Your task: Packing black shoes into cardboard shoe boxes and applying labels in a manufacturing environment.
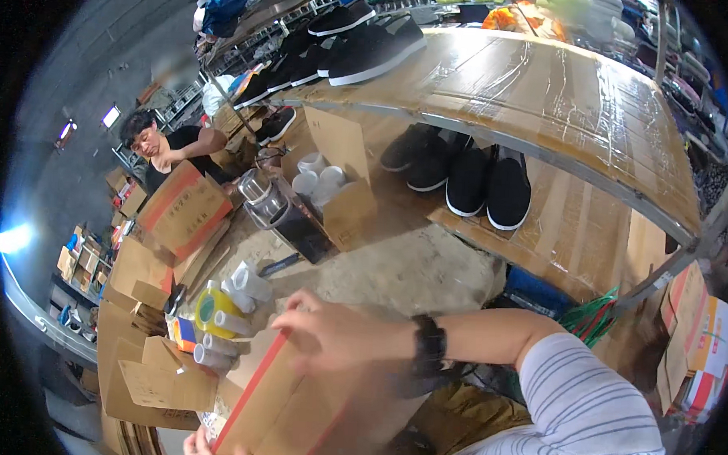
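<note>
A cardboard box (293, 409) with a red stripe along its edge stands tilted in front of me. My right hand (336, 336) lies over its upper edge, fingers curled on the cardboard. That wrist wears a black watch (429, 347), and the arm has a striped sleeve. Only part of my left hand (204, 448) shows at the bottom edge, gripping the box's lower corner. Just left of the box are a yellow-green tape roll (214, 309) and some white rolls (248, 284).
Another person (162, 144) leans behind a red-banded carton (184, 209) at the left. Flat cardboard sheets (162, 381) are stacked at lower left. A metal flask (261, 190), a dark tub (301, 232) and an open carton with white cups (333, 182) sit ahead. Black shoes (486, 184) line the wooden shelves (561, 98).
</note>
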The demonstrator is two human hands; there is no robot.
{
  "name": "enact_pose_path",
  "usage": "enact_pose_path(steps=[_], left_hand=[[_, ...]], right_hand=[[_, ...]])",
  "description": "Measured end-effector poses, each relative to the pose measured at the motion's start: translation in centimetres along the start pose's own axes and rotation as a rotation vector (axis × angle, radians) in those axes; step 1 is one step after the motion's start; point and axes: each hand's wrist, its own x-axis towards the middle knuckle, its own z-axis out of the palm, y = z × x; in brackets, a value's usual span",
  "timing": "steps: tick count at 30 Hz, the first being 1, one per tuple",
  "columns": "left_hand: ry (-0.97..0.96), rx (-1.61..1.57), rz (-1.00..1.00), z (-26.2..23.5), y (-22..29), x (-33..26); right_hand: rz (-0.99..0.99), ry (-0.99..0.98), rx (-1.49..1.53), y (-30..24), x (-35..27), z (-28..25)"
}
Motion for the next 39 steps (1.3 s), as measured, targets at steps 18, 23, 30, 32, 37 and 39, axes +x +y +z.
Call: enact_pose_path(steps=[18,23,30,32,37,39], left_hand=[[-0.539,0.045,0.111,4.3,2.5,0.0],[-0.542,0.051,0.1,4.0,2.2,0.2],[-0.527,-0.052,0.162,5.5,2.8,0.4],[-0.484,-0.071,0.191,5.7,3.1,0.4],[-0.477,0.146,0.184,2.0,3.5,0.8],[-0.486,0.145,0.173,2.2,2.7,0.5]], right_hand=[[0.561,0.476,-1.053,33.4,2.3,-34.3],[0.797,0.214,-1.095,37.5,6.0,-29.9],[0.602,0.827,-0.36,42.9,-1.3,-38.5],[0.224,0.473,-0.471,41.1,-3.3,-39.9],[0.396,0.495,0.522,29.6,-5.4,-26.4],[0.394,0.48,0.766,22.5,-8.0,-24.2]])
